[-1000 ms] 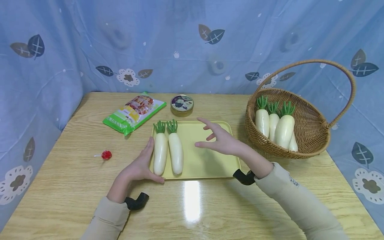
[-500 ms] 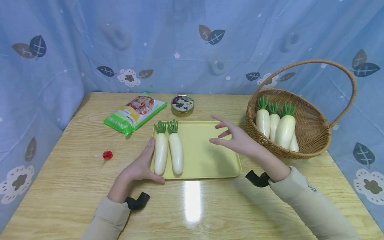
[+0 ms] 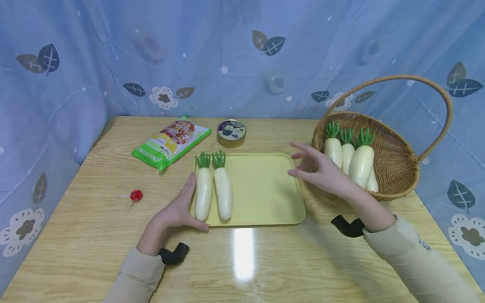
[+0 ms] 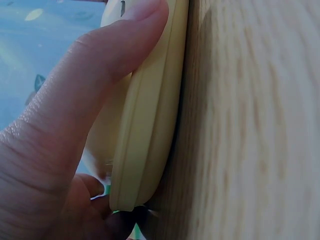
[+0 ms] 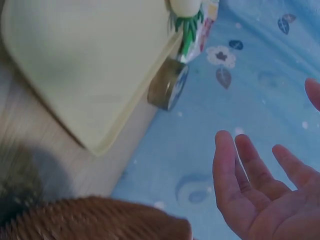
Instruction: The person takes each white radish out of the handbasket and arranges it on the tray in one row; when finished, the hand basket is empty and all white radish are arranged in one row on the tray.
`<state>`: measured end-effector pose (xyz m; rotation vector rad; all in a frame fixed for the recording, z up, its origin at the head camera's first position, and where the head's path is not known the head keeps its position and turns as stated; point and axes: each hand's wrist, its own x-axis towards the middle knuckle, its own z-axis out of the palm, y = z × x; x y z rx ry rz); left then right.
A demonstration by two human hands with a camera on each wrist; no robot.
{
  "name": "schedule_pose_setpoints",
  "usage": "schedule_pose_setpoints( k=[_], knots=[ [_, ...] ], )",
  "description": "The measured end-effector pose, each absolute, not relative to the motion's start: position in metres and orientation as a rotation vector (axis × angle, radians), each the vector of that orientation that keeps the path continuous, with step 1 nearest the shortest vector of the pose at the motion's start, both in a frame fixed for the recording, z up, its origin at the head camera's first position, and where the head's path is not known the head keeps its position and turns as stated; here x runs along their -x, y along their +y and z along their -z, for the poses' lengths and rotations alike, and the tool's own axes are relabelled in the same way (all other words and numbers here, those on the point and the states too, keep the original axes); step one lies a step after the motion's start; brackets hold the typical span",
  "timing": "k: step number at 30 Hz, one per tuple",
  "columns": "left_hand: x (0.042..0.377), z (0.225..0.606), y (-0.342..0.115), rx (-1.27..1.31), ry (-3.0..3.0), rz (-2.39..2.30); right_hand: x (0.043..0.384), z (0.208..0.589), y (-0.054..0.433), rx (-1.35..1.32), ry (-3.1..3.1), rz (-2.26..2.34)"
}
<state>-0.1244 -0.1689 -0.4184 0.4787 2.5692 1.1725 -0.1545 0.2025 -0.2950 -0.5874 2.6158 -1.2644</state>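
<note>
My left hand point(image 3: 175, 210) rests against the near left corner of a pale yellow tray point(image 3: 261, 189). Its fingers lie straight along the left side, and the thumb point(image 4: 107, 55) touches the front rim in the left wrist view. Two white radishes with green tops, a left one point(image 3: 203, 194) and a right one point(image 3: 223, 194), lie side by side on the tray. My right hand point(image 3: 326, 172), fingers apart and holding nothing, is between the tray's right end and a wicker basket point(image 3: 394, 168). In the right wrist view its fingers point(image 5: 227, 175) are spread.
Several white radishes point(image 3: 361, 166) stand in the basket, under its tall arched handle point(image 3: 407, 77). Behind the tray are a round tin point(image 3: 231, 131) and a green-and-white food packet point(image 3: 172, 143). A red lollipop point(image 3: 136, 195) lies at the left on the wooden table point(image 3: 94, 235).
My right hand has moved right, from over the tray to beside the basket, still holding nothing. The left hand, tray and radishes have stayed in place.
</note>
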Motion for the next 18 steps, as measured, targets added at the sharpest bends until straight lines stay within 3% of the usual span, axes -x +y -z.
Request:
schedule_pose_setpoints(
  k=[18],
  knots=[
    [0.124, 0.418, -0.169, -0.49, 2.569, -1.165, 0.169, 0.259, 0.255, 0.43, 2.661, 1.049]
  ],
)
